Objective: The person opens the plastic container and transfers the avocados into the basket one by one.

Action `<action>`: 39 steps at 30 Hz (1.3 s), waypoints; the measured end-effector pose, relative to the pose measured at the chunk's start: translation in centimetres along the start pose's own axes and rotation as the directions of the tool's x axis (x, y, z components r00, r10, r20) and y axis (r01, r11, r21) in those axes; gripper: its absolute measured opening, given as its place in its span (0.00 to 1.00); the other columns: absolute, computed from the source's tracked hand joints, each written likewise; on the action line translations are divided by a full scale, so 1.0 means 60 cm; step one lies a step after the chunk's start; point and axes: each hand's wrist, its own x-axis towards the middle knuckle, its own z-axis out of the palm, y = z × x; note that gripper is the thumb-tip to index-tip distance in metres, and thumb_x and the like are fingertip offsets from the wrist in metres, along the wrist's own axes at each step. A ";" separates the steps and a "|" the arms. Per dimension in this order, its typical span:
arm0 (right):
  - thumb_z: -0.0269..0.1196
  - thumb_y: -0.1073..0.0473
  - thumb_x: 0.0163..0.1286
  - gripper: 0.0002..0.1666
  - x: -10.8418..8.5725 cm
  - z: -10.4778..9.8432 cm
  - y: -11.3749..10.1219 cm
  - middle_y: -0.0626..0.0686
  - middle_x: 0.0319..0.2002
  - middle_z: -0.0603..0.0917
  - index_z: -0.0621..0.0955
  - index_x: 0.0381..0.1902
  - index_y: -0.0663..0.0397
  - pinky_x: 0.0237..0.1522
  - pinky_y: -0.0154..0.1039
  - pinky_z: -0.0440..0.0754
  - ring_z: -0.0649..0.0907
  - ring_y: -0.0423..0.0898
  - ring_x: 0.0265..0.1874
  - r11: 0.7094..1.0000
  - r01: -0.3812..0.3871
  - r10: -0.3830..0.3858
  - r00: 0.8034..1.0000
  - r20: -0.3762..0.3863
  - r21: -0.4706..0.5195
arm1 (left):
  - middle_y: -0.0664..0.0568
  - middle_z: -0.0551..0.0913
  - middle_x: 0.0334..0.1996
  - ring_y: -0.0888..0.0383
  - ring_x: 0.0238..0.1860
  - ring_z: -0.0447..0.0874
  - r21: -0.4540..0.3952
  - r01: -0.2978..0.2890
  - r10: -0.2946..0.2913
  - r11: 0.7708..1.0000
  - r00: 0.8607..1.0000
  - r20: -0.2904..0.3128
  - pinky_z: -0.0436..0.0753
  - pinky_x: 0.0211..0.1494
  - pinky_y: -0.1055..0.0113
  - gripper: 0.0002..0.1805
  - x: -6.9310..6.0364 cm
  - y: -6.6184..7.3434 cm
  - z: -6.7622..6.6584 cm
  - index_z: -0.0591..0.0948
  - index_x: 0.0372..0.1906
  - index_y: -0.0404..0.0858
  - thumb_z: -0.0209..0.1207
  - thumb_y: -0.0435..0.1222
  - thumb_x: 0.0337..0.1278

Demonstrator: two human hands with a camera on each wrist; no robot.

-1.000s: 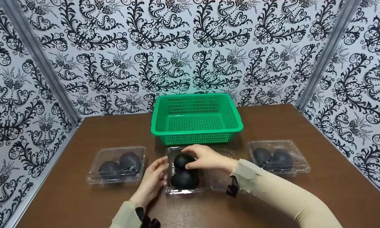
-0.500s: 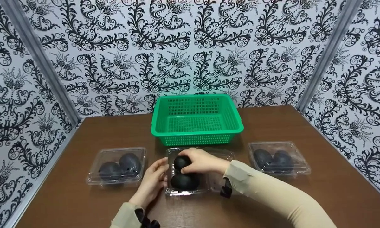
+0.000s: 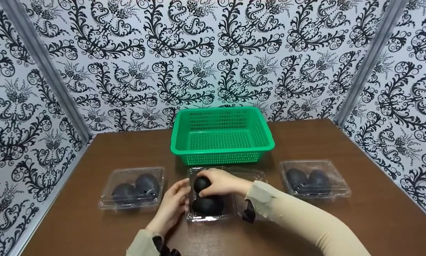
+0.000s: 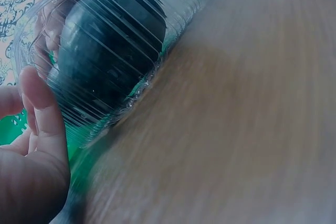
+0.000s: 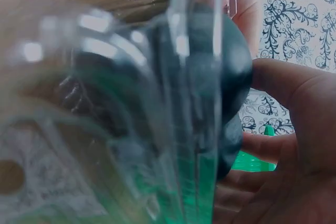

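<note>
In the head view, an opened clear plastic clamshell box (image 3: 198, 218) stands at the table's middle. Inside it are two black, smooth, avocado-like fruits: a front fruit (image 3: 208, 206) and a rear fruit (image 3: 201, 185). My right hand (image 3: 222, 182) grips the rear fruit from the right, thumb on its near side and fingers on its far side. My left hand (image 3: 172, 203) rests its fingertips against the box's left side. The left wrist view shows a dark fruit (image 4: 107, 40) through the ribbed wall beside the left thumb (image 4: 42, 95). Clear plastic blurs much of the right wrist view.
A green slotted basket (image 3: 221, 150) stands behind the box, near the patterned wall (image 3: 198, 53). Closed clear boxes, each with two dark fruits, lie at the left (image 3: 108, 203) and right (image 3: 340, 190). The opened box's lid (image 3: 257, 174) spreads rightward beneath the right arm.
My right hand has shifted slightly left and towards me, closing further round the rear fruit, which tracks slightly left. The left hand stays at the box's side.
</note>
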 end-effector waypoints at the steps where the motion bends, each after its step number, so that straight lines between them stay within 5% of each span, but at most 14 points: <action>1: 0.69 0.46 0.54 0.38 0.001 0.000 0.001 0.56 0.55 0.79 0.75 0.61 0.54 0.54 0.45 0.76 0.78 0.49 0.51 1.000 0.001 -0.001 1.000 -0.001 0.003 | 0.53 0.72 0.33 0.65 0.21 0.67 0.001 0.001 -0.001 1.000 1.000 0.002 0.68 0.19 0.76 0.28 0.000 0.000 0.000 0.64 0.67 0.31 0.57 0.35 0.65; 25: 0.74 0.52 0.49 0.37 0.016 0.003 0.002 0.51 0.50 0.83 0.78 0.58 0.54 0.53 0.43 0.77 0.80 0.48 0.48 1.000 0.011 -0.011 1.000 0.007 0.007 | 0.56 0.67 0.23 0.64 0.22 0.65 -0.003 0.006 -0.006 1.000 1.000 0.015 0.68 0.20 0.75 0.29 -0.002 0.002 0.000 0.63 0.68 0.31 0.57 0.35 0.66; 39: 0.75 0.53 0.47 0.34 0.018 0.007 0.006 0.50 0.46 0.84 0.80 0.54 0.54 0.48 0.41 0.78 0.80 0.47 0.45 0.999 0.041 -0.041 0.999 -0.004 -0.020 | 0.55 0.72 0.31 0.64 0.22 0.68 0.025 -0.004 0.004 1.000 1.000 -0.004 0.69 0.19 0.76 0.30 -0.002 0.003 -0.001 0.63 0.68 0.30 0.58 0.36 0.66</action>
